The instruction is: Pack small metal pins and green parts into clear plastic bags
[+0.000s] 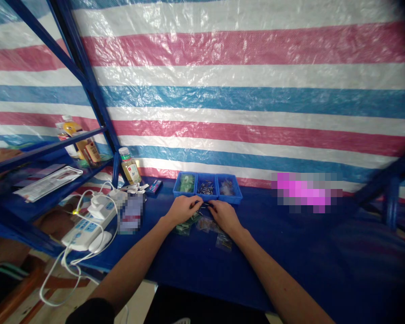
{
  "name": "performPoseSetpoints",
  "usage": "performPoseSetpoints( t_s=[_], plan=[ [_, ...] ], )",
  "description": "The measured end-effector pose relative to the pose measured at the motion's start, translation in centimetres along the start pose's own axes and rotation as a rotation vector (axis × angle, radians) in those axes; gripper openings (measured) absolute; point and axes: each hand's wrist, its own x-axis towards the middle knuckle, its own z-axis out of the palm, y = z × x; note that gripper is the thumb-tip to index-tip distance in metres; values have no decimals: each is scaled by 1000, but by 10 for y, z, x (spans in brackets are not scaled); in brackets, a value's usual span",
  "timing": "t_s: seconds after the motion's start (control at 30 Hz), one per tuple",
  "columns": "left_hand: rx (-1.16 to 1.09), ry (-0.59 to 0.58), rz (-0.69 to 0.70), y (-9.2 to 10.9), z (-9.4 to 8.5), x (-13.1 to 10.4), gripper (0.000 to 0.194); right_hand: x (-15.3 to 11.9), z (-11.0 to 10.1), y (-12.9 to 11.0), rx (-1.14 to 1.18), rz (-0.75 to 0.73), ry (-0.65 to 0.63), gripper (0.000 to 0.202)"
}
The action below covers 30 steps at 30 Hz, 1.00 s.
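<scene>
My left hand (185,209) and my right hand (225,215) meet just in front of three joined blue bins, their fingertips pinched together. Small dark rods (204,205) show between the fingertips; how many is too fine to tell. Under and beside my left hand lie green packets (184,228). Clear little plastic bags (207,224) lie below the fingers, and another clear bag (224,241) with thin dark contents is by my right wrist. The left bin (176,189) holds green packets, the middle bin (207,197) metal-looking rods, the right bin (235,198) clear plastic bags.
On the blue table (256,261), a white power strip (84,231) with tangled cables is at left, near a blurred-out phone-like object (131,216). A bottle (131,166) stands behind. A pixelated pink item (302,191) is at right. Blue frame bars (94,94) rise at left.
</scene>
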Motion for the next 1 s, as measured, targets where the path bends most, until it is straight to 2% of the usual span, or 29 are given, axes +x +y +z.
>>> performPoseSetpoints(
  t_s=[0.1,0.2,0.57,0.73,1.0],
  plan=[
    [2,-8,-3,1,-1,0,27,2,-5,-4,-39,24,-58,22],
    [5,-11,-2,1,-1,0,27,1,-8,-5,-38,5,-43,21],
    [-13,-39,11,-2,2,0,31,-13,-27,0,147,-112,213,18],
    [-21,-45,35,-2,3,0,28,-16,-29,-11,206,-216,222,19],
    [-26,-31,72,-2,5,-2,18,-17,-23,-14,252,-248,198,14]
  ],
)
